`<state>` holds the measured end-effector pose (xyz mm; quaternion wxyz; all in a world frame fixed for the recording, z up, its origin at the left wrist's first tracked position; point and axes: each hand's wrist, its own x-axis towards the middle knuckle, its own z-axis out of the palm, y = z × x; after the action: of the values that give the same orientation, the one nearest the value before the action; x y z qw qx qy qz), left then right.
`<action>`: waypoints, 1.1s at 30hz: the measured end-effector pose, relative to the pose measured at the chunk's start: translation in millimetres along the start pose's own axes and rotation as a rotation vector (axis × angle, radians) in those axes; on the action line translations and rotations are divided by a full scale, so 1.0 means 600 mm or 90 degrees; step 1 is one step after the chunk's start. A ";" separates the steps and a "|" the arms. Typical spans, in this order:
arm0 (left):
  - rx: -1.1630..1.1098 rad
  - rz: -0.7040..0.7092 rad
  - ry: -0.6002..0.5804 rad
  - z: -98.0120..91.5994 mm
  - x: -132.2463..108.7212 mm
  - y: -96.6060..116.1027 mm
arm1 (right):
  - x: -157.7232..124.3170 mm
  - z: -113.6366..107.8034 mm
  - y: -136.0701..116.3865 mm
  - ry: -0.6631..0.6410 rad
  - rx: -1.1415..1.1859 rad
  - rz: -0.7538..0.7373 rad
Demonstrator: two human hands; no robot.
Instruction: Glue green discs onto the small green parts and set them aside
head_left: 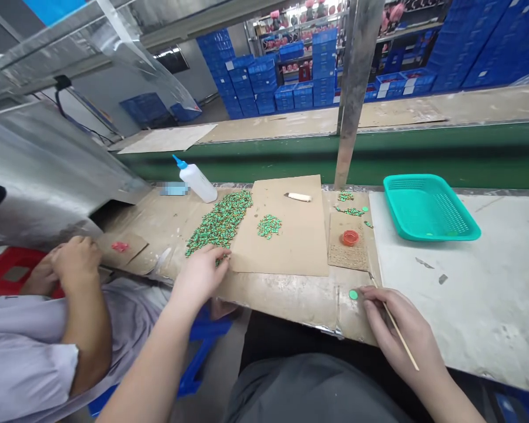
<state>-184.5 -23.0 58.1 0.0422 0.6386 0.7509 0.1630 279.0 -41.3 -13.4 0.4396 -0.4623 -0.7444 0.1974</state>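
My left hand [204, 271] is at the lower edge of a big pile of small green-and-orange pieces [223, 220], its fingers curled together. Whatever lies between the fingertips is too small to make out. Over at the bench's front edge, my right hand [401, 326] grips a thin wooden-handled brush [399, 330], dark tip pointing away from me. Just left of those fingertips lies a flat green disc [353, 295]. A smaller group of green pieces [269, 226] rests on a cardboard sheet [291, 252], together with a pale-handled knife [298, 197].
A red-orange cap [350, 237] sits on a small cardboard piece [348, 258]. Behind it are more green bits [346, 195]. A green basket [432, 208], loose blades [424, 263] and a white squeeze bottle [198, 182] stand around. A co-worker's hands [77, 261] are at left.
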 end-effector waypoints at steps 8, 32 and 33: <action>-0.113 -0.094 -0.091 -0.015 0.022 -0.028 | 0.005 -0.002 -0.005 0.020 -0.014 -0.013; -0.817 -0.148 -0.158 0.059 -0.123 0.334 | 0.072 0.018 -0.158 -0.123 0.394 0.337; -0.817 -0.147 -0.165 0.062 -0.125 0.336 | 0.070 0.015 -0.154 -0.131 0.403 0.347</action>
<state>29.6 -62.3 72.2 0.5215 0.4166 0.5570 0.4942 216.2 -49.5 66.3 0.4148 -0.4625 -0.5377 0.5701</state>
